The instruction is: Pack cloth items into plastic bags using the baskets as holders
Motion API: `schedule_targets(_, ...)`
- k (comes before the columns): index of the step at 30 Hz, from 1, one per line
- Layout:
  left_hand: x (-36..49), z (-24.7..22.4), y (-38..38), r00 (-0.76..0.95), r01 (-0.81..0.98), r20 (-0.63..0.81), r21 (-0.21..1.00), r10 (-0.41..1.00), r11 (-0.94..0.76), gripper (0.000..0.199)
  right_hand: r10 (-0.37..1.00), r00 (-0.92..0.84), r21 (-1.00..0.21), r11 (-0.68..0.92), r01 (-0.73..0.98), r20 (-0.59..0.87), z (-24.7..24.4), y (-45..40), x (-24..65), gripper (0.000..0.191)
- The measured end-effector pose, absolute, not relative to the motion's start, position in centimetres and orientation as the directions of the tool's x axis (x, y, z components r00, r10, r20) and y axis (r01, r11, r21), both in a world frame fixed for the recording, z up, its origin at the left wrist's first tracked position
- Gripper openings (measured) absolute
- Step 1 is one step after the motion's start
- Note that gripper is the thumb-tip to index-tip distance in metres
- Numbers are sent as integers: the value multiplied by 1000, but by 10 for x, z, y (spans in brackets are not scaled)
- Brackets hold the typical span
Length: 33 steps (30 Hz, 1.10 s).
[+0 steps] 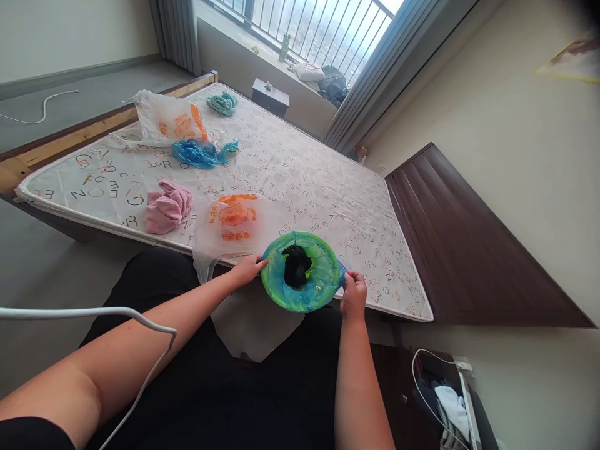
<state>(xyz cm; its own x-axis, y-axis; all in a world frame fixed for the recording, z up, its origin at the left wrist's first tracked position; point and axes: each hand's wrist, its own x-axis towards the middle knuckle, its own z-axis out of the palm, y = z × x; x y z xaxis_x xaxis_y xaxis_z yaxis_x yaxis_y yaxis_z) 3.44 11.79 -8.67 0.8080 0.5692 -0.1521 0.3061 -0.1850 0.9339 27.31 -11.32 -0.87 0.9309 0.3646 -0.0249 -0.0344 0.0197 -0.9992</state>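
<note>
A round green bin [323,250] lined with a thin blue bag stands between my knees at the mattress edge, with a black item [297,266] inside it. My left hand [249,269] pinches the bin's rim and liner on the left side. On the right, my right hand [353,291] grips a gathered part of the blue liner [342,270] just outside the rim. Close to my left hand, a clear plastic bag with orange print [233,215] lies on the mattress, partly hanging over its edge. A pink cloth [169,207] rests further left.
The mattress [300,175] also bears a blue plastic bag [201,153], another white printed bag [171,119] and a teal cloth coil [223,103]. A white cable [117,310] crosses above my left arm. The dark headboard [469,250] stands right, above a nightstand [398,387].
</note>
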Motion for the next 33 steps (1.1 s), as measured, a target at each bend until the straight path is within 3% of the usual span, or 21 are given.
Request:
schedule_targets(6, 29, -77, 121, 765, 296, -82, 926, 639, -236, 51, 563, 801, -979, -112, -170, -203, 23, -115, 263, 41)
schedule_targets(11, 25, -72, 121, 749, 312, -67, 913, 659, -262, 46, 602, 690, -913, -319, -252, -401, 36, -118, 260, 39)
schedule_targets(16, 24, -73, 118, 820, 282, -21, 884, 572, -373, 42, 521, 749, -906, -138, -401, -410, 37, -118, 265, 26)
schedule_targets(21, 22, -72, 115, 853, 239, 24, 870, 522, -431, 39, 607, 637, -845, -113, -522, -475, 38, -98, 257, 34)
schedule_targets(27, 22, -69, 113, 870, 219, 33, 869, 493, -444, 39, 618, 734, -950, -70, -306, -282, 44, -54, 217, 52)
schedule_targets(30, 22, -67, 114, 850, 235, 16, 883, 526, -406, 39, 749, 646, -989, -124, -86, -150, 50, -40, 191, 49)
schedule_targets(33, 22, -66, 118, 828, 241, 10, 897, 561, -372, 44, 870, 480, -977, -185, 108, -112, 51, -38, 164, 45)
